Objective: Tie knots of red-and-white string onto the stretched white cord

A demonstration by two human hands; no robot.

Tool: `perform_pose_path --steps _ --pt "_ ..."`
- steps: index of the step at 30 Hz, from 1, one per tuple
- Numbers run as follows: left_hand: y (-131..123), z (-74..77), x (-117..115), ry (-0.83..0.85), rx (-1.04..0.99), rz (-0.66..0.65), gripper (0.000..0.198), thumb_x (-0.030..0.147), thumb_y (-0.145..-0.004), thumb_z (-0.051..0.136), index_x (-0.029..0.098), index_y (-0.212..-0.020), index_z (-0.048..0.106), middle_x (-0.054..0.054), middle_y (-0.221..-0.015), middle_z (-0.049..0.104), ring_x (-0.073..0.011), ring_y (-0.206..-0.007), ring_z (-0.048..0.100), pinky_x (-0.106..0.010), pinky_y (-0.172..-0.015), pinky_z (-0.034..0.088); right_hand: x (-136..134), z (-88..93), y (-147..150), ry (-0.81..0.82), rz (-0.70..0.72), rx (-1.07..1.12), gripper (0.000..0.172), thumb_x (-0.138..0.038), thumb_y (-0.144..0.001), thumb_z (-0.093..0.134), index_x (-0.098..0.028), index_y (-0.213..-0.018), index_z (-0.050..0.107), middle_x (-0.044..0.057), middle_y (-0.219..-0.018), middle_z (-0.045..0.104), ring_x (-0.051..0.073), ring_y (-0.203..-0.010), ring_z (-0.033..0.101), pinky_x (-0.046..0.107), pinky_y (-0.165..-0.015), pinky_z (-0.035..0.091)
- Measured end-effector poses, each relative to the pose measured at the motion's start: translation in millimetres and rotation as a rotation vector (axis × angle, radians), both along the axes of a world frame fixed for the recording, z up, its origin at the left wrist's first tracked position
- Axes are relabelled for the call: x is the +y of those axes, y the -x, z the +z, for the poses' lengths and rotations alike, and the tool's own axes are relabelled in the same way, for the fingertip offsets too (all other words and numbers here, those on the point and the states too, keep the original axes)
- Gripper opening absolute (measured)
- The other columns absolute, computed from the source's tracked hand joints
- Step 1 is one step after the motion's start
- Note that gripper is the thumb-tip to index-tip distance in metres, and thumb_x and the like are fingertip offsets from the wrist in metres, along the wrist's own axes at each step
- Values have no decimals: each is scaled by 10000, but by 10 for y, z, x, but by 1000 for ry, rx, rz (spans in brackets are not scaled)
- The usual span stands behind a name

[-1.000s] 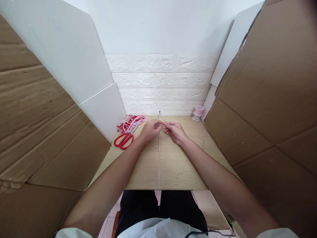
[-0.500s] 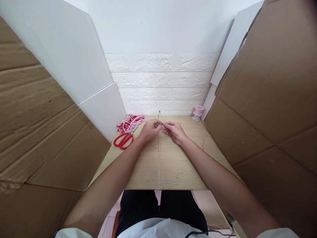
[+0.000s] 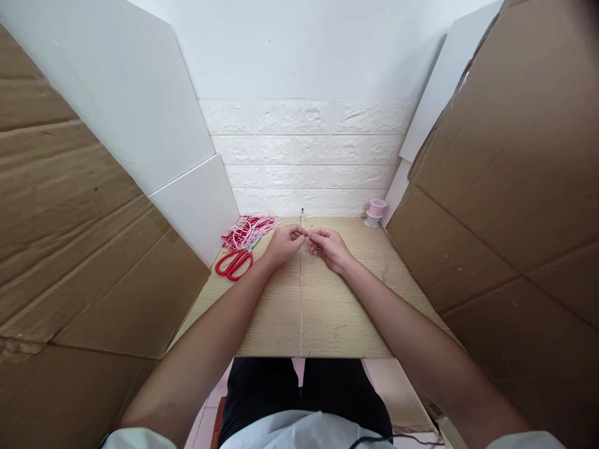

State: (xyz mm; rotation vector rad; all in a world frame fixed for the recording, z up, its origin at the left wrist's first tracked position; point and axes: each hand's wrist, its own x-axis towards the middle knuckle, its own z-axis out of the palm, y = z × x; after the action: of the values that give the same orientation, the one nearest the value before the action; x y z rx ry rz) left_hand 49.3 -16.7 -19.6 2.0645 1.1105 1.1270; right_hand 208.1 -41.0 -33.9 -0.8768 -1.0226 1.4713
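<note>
Pale cord (image 3: 301, 315) passes where left grip (image 3: 285, 244) meets right grip (image 3: 330, 248).

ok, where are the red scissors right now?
In the head view, the scissors lie on the left side of the table, left of the left grip, blades beside the red-and-pale cord pile.

Count one bare left hand (image 3: 286, 244) and one bare right hand (image 3: 330, 248). Far left, find one pair of red-handled metal scissors (image 3: 241, 253) and one tangled heap of red, white and pink cords (image 3: 243, 233), too snarled to number. Far right, count two round spools (image 3: 376, 208), one pink, one whitish. Down the middle, see one thin pale cord (image 3: 301, 312). Left and right, see two brown cardboard panels (image 3: 84, 249).
</note>
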Motion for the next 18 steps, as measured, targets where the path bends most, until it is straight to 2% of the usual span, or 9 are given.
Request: perform_pose_path --steps 18 --pt "-1 -16 3 21 -16 -10 182 263 -781 590 155 -834 725 -33 -795 750 -151 -710 649 -268 -674 491 -27 56 -14 15 -18 -16 353 -411 -602 830 -148 -771 667 11 -629 617 92 -534 522 225 -505 375"
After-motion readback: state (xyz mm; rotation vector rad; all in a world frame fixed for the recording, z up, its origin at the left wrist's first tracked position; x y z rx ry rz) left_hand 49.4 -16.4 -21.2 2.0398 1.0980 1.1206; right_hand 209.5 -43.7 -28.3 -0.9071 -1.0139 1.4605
